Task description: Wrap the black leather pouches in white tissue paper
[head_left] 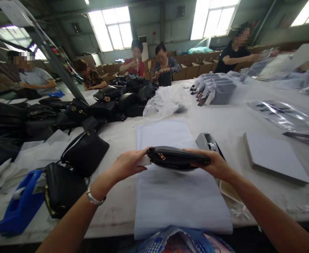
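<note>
A small black bag [178,158] with a gold zipper pull is held edge-up above a stack of white foam sheets [175,196]. My left hand [129,163] grips its left end, fingers also pinching a bit of white paper there. My right hand [214,163] grips its right end. A silver bracelet sits on my left wrist.
More black bags [84,151] lie at my left beside a blue tape dispenser [19,207]. A grey tape dispenser [208,140] stands behind the held bag. A white board stack [273,156] lies at right. Several people work at the table's far side, behind a pile of bags [112,102].
</note>
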Demonstrator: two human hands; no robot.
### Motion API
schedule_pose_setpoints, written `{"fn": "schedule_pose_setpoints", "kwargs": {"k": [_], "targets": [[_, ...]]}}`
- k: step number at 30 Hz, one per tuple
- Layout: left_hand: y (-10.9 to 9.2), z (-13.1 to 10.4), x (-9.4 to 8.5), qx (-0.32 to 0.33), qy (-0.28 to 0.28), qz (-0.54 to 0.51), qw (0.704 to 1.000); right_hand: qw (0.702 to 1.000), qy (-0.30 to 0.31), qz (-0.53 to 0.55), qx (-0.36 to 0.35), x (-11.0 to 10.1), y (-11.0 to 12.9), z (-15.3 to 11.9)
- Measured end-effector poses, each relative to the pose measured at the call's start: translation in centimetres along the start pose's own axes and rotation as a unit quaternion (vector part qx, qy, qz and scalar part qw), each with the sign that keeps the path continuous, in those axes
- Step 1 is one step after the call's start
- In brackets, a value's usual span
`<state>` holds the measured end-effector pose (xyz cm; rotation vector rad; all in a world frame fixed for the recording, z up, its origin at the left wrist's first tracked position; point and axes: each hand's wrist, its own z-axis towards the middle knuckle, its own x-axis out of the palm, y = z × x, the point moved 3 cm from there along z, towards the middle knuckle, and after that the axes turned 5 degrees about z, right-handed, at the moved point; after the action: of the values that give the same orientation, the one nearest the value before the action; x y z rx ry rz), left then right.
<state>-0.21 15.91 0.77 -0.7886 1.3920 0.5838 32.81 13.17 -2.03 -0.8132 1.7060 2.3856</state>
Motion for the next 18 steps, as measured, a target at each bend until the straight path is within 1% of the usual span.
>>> {"fn": "schedule_pose_setpoints", "kwargs": {"k": [2,3,4,6,9,11,13,14,16,18], "targets": [[0.1,-0.6,0.3,0.016,-0.045,0.055,0.997,0.995,-0.015,-0.033,-0.094,0.0,-0.4,0.5],[0.1,-0.9,0.9,0.024,-0.059,0.074,0.995,0.99,-0.024,-0.055,-0.124,0.2,-1.0,0.5],[0.0,-1.2,2.0,0.03,-0.066,0.087,0.994,0.987,-0.032,-0.077,-0.14,0.6,-1.9,0.3],[-0.1,-1.7,4.7,0.037,-0.054,0.097,0.993,0.984,-0.029,-0.118,-0.134,1.5,-4.0,-0.3],[-0.5,-2.7,9.0,0.05,-0.005,0.093,0.994,0.985,0.027,-0.144,-0.087,2.9,-6.8,-2.2],[-0.6,-3.4,10.6,0.048,0.022,0.082,0.995,0.989,0.05,-0.132,-0.047,3.3,-7.7,-3.5],[-0.6,-3.9,10.9,0.027,0.034,0.07,0.997,0.994,0.046,-0.103,-0.01,3.3,-7.8,-4.5],[-0.6,-3.9,10.7,0.013,0.031,0.06,0.998,0.996,0.03,-0.083,0.01,3.2,-7.7,-4.8],[-1.1,-3.6,9.8,-0.021,0.003,0.013,1.0,0.997,-0.037,-0.038,0.063,3.1,-7.5,-5.0],[-2.0,-2.6,9.1,-0.075,-0.045,-0.071,0.994,0.986,-0.106,0.007,0.131,3.5,-7.5,-4.7]]}}
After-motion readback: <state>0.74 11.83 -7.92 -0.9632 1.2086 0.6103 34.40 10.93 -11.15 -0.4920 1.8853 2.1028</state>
